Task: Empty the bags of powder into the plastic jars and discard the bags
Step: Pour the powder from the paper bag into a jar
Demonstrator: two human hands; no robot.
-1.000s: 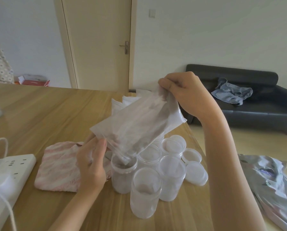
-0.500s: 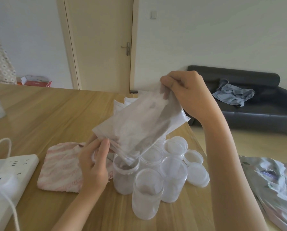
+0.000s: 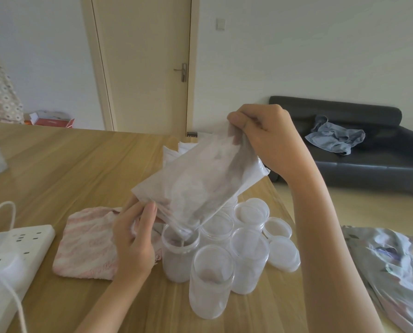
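Note:
A translucent plastic bag (image 3: 198, 186) hangs tilted over a cluster of clear plastic jars, its lower corner inside the mouth of the left jar (image 3: 179, 258). A thin stream of white powder falls from that corner into the jar. My right hand (image 3: 270, 138) pinches the bag's raised top corner. My left hand (image 3: 136, 236) holds the bag's lower left edge beside the jar. The front jar (image 3: 211, 280) and several more jars (image 3: 248, 255) stand open around it. More white bags (image 3: 174, 152) lie behind the held bag, mostly hidden.
Loose white lids (image 3: 283, 251) lie right of the jars near the wooden table's (image 3: 64, 164) right edge. A pink striped cloth (image 3: 88, 243) sits left of the jars, a white power strip (image 3: 16, 251) at far left. A patterned cloth (image 3: 397, 267) hangs off to the right.
The bag has stayed tipped over the left jar while powder keeps running out. Both hands hold almost the same pose; the view has shifted slightly.

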